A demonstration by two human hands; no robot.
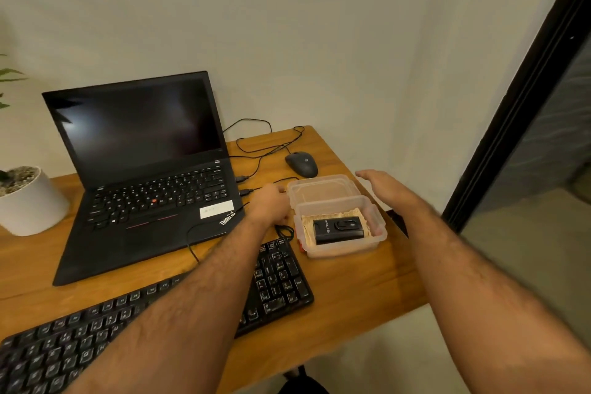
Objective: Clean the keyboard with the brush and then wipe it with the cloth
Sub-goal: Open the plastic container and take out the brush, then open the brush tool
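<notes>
The keyboard [160, 323] lies at the near edge of the wooden desk [345, 291], partly under the left forearm. Just beyond its right end sits a clear plastic box [340, 224] with its lid [323, 190] hinged open toward the wall. Inside, a small black case [338, 229], possibly the brush, rests on a tan cloth [307, 227].

The left hand [270, 206] is at the box's left wall, fingers curled; whether it grips the wall or only touches it cannot be told, as the fingers are blurred. The right hand [382, 184] hovers above the box's right side, fingers straight and together, holding nothing, apart from the case.

Behind are an open laptop [144, 169], a mouse [302, 164] and a potted plant [25, 198].
</notes>
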